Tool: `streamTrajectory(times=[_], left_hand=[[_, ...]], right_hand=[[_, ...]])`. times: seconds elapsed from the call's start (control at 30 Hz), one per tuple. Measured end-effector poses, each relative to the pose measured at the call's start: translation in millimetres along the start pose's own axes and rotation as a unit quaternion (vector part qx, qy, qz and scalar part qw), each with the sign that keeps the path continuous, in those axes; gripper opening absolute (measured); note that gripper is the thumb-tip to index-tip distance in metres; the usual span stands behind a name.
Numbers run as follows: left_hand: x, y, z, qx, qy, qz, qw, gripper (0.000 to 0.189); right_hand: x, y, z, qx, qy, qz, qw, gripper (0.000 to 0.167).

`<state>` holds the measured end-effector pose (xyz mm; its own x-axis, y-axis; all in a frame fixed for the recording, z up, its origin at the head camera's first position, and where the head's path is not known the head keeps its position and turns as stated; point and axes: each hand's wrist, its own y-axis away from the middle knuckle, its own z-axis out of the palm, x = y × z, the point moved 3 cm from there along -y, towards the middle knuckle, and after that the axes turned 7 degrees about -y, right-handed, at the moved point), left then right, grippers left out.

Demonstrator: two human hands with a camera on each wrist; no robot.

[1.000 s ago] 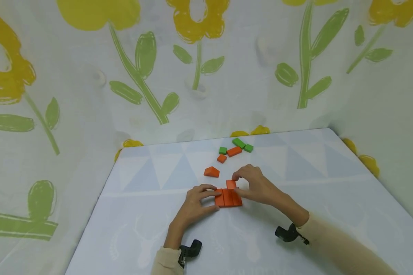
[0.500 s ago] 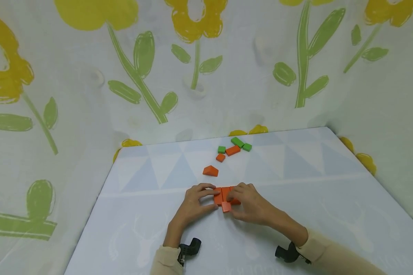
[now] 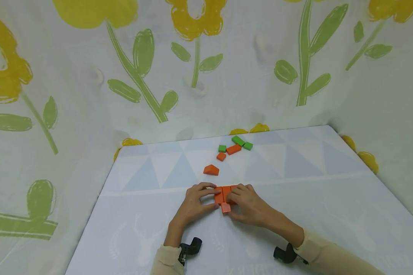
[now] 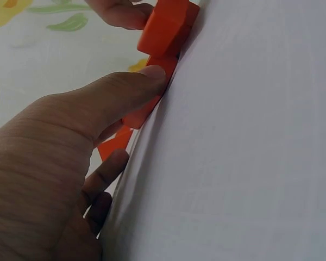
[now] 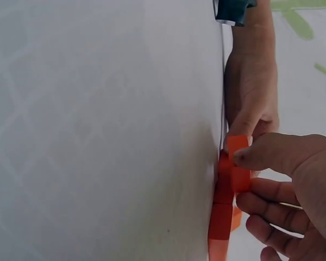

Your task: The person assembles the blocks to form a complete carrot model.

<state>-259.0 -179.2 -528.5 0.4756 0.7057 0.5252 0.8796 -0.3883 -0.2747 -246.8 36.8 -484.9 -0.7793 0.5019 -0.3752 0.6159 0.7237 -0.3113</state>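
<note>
Orange blocks lie side by side in a flat row in the head view. My left hand pinches the row's leftmost block between thumb and fingers. At the near side of the row, my right hand pinches a small orange block. In the right wrist view this held block sits between thumb and fingertips, against the row's near face or just before it; contact is unclear. My left thumb presses the row's near side in the left wrist view. Right-hand fingers cover the row's right end.
An orange wedge-like block lies beyond the row. Farther back are a small orange block, a longer orange block and several green blocks. Flower-printed cloth rises behind the table's far edge.
My right hand has brought the small orange block from the row's far side to its near side, then lowered it slightly. The left hand stays on the row's left end.
</note>
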Motion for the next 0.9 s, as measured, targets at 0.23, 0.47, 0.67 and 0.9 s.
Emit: streamTrajectory(times=[0.23, 0.47, 0.67, 0.9], left_hand=[[3.2, 0.3, -2.3, 0.008, 0.007, 0.012, 0.9999, 0.041], [3.3, -0.2, -1.5, 0.009, 0.008, 0.016, 0.9998, 0.040], [2.9, -0.9, -1.1, 0.005, -0.003, 0.018, 0.9998, 0.040], [1.6, -0.4, 1.0, 0.001, 0.001, 0.013, 0.9999, 0.040]], right_hand=[[2, 0.4, 5, -0.008, 0.014, -0.003, 0.9999, 0.024], [3, -2.5, 2, -0.008, -0.002, 0.000, 1.0000, 0.022], [18, -24.1, -17, 0.015, -0.039, 0.047, 0.9981, 0.019], [56, -67.2, -35, 0.060, -0.033, 0.105, 0.9921, 0.024]])
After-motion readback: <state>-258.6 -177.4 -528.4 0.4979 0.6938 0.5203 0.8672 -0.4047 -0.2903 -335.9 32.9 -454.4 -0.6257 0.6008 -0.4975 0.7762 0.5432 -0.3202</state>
